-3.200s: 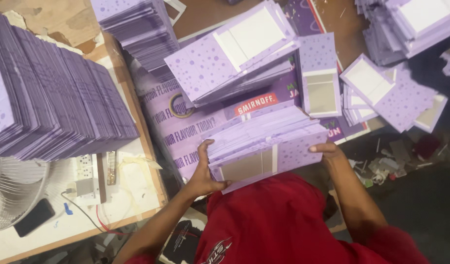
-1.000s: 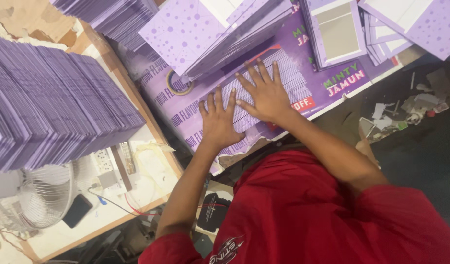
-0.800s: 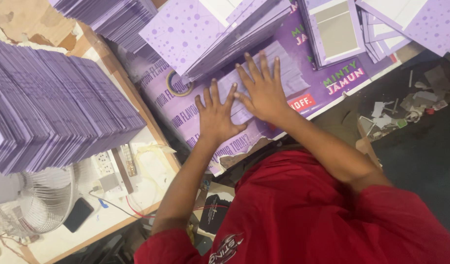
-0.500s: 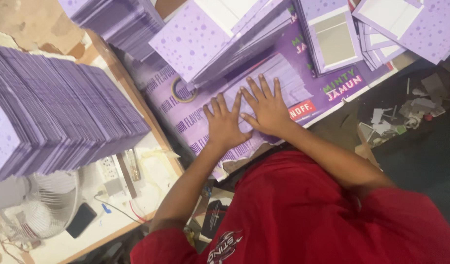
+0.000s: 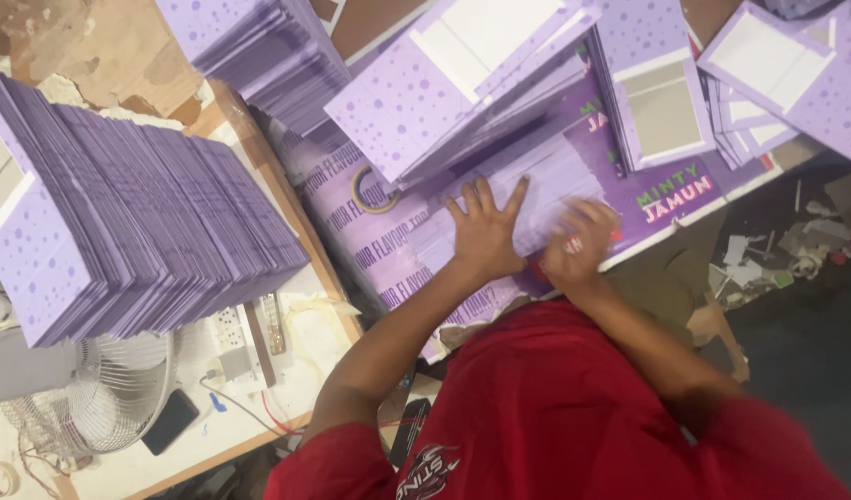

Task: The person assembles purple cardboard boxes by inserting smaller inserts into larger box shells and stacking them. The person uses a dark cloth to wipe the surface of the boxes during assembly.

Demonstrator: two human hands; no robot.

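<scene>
Fan (image 5: 101, 393), phone (image 5: 171, 421) low left. Tall card stack (image 5: 138, 231) beside. Tape roll (image 5: 374, 190) near left hand (image 5: 485, 231), fingers spread, flat on purple sheets (image 5: 546, 181). Right hand (image 5: 578, 243) blurred, pressing same sheets. Open boxes (image 5: 661, 106) behind. Purple poster (image 5: 670, 194) covers table; scraps (image 5: 777, 264) on floor right.

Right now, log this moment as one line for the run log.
left hand: flat, fingers spread on lilac sheet | right hand: blurred, on same sheet | tape ring: beside | dotted card stack: far left
</scene>
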